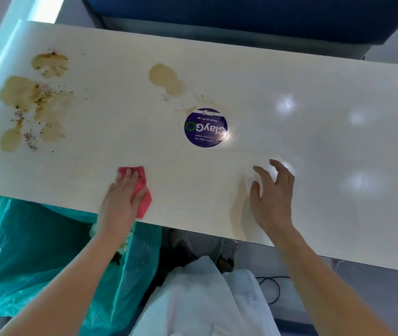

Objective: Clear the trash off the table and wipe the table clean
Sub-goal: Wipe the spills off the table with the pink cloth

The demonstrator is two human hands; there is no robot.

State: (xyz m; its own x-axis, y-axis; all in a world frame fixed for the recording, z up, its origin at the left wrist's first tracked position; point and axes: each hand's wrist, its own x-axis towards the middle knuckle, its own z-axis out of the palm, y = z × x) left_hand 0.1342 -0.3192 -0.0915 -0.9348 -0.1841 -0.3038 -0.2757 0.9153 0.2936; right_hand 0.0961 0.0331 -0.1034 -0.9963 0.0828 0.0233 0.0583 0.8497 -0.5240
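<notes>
A long white table (290,146) runs across the view. My left hand (120,200) presses flat on a pink cloth (142,185) near the table's front edge. My right hand (273,195) hovers over the front middle of the table with fingers spread and loosely bent, holding nothing. Brown spills with dark crumbs (30,103) cover the far left of the tabletop. A second brown spill (166,80) lies near the middle, above a round purple sticker (205,127).
A bin lined with a green plastic bag (23,251) stands below the table's front edge at the left, with some trash inside. A blue seat (241,15) sits behind the table. A black cable (273,287) lies on the floor.
</notes>
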